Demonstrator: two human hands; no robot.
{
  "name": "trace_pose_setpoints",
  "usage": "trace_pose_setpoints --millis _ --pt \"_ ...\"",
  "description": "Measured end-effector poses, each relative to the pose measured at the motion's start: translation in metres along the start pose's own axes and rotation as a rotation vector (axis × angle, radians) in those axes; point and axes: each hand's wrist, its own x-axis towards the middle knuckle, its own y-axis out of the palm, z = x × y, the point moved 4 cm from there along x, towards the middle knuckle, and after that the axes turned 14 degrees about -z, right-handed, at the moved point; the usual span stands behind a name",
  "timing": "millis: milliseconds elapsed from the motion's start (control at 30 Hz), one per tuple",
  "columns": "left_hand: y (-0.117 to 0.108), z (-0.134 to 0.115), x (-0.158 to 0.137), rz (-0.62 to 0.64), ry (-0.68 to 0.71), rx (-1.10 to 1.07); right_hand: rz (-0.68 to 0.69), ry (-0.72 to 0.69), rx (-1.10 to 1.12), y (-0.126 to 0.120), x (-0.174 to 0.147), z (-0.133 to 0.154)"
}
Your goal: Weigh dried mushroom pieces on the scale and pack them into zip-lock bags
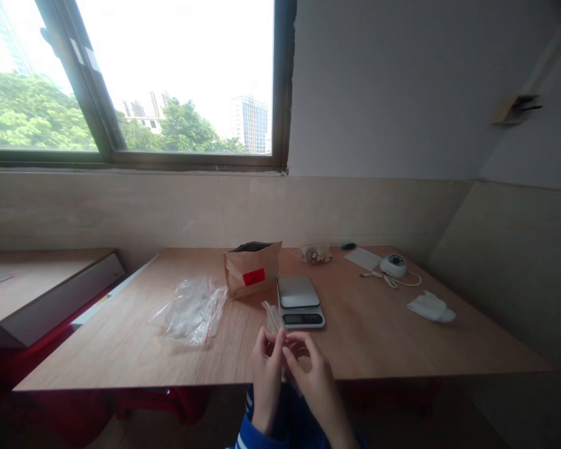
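Both hands are meeting at the near edge of the table [383, 349], fingertips pinched together on a small clear bag [272, 317]. The left hand [266, 374] is closing thumb and fingers on the bag's lower part; the right hand [314, 377] is pinching it from the other side, fingers curled. The bag is standing up between the fingertips, its top rising just in front of the digital scale [300, 302]; whether anything is in it cannot be told.

The scale is sitting on the table just beyond the hands, its platform bare. A brown paper pouch [252, 269] with a red label is standing upright, touching or nearly touching the scale's far left corner. A heap of clear bags [192, 310] is lying to the left of the pouch. Farther right, well apart from the hands, a small round white device [393, 265] with its cord, a sheet of paper [363, 258] and a crumpled white cloth [431, 307] are lying on the tabletop.
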Motion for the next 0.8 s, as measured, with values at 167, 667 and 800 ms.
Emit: trace_pose_setpoints --millis 167,667,800 --pt "-0.012 0.005 0.002 0.012 -0.006 0.046 0.034 -0.023 -0.018 0.007 -0.001 0.001" --pt "-0.027 0.011 0.001 0.149 0.053 0.223 -0.058 0.111 0.016 0.007 -0.009 0.010" --pt "-0.026 0.008 0.000 0.251 0.120 0.203 -0.079 0.182 0.063 0.004 -0.008 0.008"
